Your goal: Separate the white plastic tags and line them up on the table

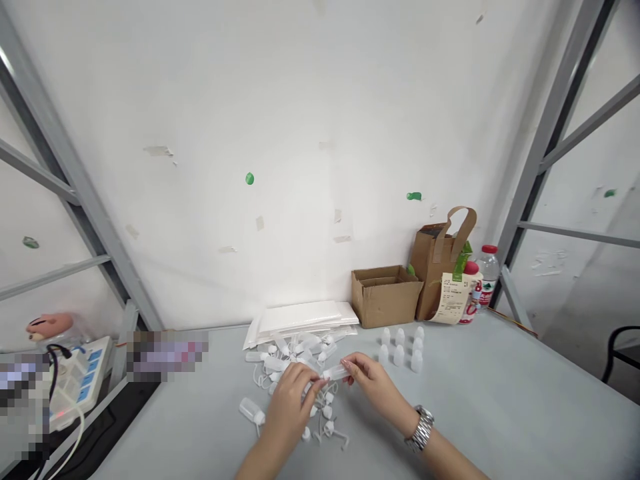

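Observation:
A small translucent plastic bottle [336, 372] is held nearly level between my two hands. My right hand [370, 381] has its fingers closed on the bottle's right end, and a metal watch is on that wrist. My left hand [293, 393] pinches at the bottle's left end; its fingertips partly hide what is there. Around and behind my left hand lies a loose pile of similar bottles [275, 364] with white caps and thin tubes. One bottle [251, 411] lies left of my left wrist. Several white caps with tubes [329, 428] lie between my forearms.
Several small white dome-topped pieces [399, 355] stand in rows to the right. Flat white packets [300, 317] lie by the wall. A cardboard box [385, 303], a paper bag [430, 267] and a clear bottle [487, 273] stand behind. At left is a power strip [83, 383] with cables.

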`<state>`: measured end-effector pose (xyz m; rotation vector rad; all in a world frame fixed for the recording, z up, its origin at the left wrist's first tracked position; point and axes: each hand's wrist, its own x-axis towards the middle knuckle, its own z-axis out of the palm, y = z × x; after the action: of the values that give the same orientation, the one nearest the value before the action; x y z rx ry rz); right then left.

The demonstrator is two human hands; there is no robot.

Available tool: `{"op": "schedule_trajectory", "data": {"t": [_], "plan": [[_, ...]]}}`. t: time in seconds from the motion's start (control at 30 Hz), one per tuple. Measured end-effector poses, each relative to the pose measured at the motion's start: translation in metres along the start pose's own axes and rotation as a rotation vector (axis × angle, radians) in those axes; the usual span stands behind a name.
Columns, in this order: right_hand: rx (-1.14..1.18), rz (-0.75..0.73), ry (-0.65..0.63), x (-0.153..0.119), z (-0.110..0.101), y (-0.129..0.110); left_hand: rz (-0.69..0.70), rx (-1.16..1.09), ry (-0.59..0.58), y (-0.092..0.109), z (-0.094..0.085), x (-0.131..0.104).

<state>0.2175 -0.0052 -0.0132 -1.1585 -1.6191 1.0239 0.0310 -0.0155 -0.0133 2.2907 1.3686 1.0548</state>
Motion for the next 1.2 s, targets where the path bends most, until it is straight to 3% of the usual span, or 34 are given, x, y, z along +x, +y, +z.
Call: {"op": "schedule_trajectory", "data": {"t": [0.4, 0.57, 0.8, 1.07, 1.2], "plan": [[0.014, -0.002, -0.094, -0.006, 0.005, -0.001, -0.109, -0.206, -0.127, 0.004, 0.002, 0.000], [-0.072, -0.138, -0.093, -0.014, 0.003, -0.009, -0.203, -0.315, -0.123, 0.003, 0.002, 0.003], [-0.187, -0.122, -0.158, -0.014, 0.006, -0.012, -0.096, -0.151, -0.096, -0.003, 0.004, -0.001], [-0.306, -0.271, -0.095, -0.017, 0.010, -0.005, -0.152, -0.081, -0.114, -0.001, 0.006, -0.003], [-0.336, -0.261, -0.118, -0.017, 0.011, -0.005, -0.136, -0.061, -0.094, 0.000, 0.005, -0.004]]}}
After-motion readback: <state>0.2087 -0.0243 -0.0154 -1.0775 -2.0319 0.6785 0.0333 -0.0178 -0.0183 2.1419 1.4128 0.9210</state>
